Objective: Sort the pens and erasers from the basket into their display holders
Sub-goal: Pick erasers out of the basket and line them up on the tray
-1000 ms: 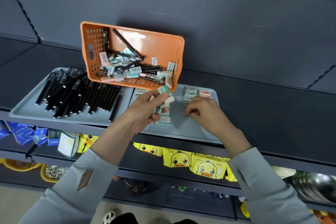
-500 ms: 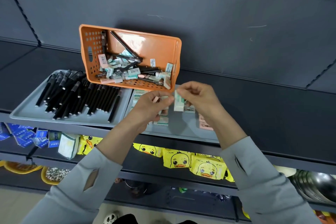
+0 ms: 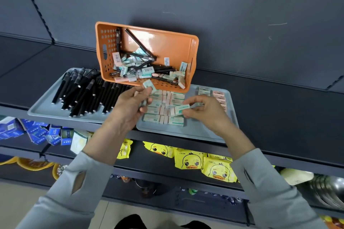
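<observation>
Two hands are working over the grey eraser tray (image 3: 186, 133), which is sitting on the shelf beside the pen tray (image 3: 46, 112). The orange basket (image 3: 167, 42) is leaning tilted toward the person, probably so its mixed pens and erasers are lying within easy reach. The left hand (image 3: 130, 106) is pinching a green-sleeved eraser (image 3: 149, 86) at curled fingertips, seemingly in reserve. The right hand (image 3: 204, 111) is pinching a second eraser (image 3: 181, 108) just above the laid rows (image 3: 163, 117), apparently lining it up.
</observation>
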A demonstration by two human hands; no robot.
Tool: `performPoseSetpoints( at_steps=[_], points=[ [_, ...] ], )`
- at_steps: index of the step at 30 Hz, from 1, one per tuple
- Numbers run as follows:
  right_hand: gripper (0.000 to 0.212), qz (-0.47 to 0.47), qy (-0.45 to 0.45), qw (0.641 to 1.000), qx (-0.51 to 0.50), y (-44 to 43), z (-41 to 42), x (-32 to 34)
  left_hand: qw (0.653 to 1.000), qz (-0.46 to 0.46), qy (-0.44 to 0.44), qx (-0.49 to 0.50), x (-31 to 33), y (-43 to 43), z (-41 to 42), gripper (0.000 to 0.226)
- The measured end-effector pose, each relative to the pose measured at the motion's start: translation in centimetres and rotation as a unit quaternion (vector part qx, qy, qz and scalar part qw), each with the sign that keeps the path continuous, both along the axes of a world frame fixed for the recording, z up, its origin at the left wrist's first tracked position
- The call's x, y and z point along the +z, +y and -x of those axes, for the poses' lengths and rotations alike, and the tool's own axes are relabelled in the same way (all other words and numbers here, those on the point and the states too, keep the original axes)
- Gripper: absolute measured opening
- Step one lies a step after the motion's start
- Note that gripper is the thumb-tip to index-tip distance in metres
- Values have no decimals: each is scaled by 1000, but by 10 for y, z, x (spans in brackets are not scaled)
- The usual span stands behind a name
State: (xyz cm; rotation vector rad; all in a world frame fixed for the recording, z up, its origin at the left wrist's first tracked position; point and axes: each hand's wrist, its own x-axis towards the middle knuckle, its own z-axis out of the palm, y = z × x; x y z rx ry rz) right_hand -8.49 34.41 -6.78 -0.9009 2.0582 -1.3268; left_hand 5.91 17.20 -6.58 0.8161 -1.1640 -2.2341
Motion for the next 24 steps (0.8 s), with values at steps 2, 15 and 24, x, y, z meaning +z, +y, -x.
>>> performPoseSetpoints(
  at_steps=[2, 15, 24],
  points=[
    [24, -12, 80, 997, -10, -9, -5, -8, 999, 17, -26, -16, 0, -1, -3, 19],
    [10, 35, 71, 996, -37, -45, -37, 24, 956, 228, -104, -152, 9, 4, -8, 17],
    [16, 134, -122, 963, -197, -15, -10, 24, 992, 40, -57, -107, 12, -8, 6, 23]
  ],
)
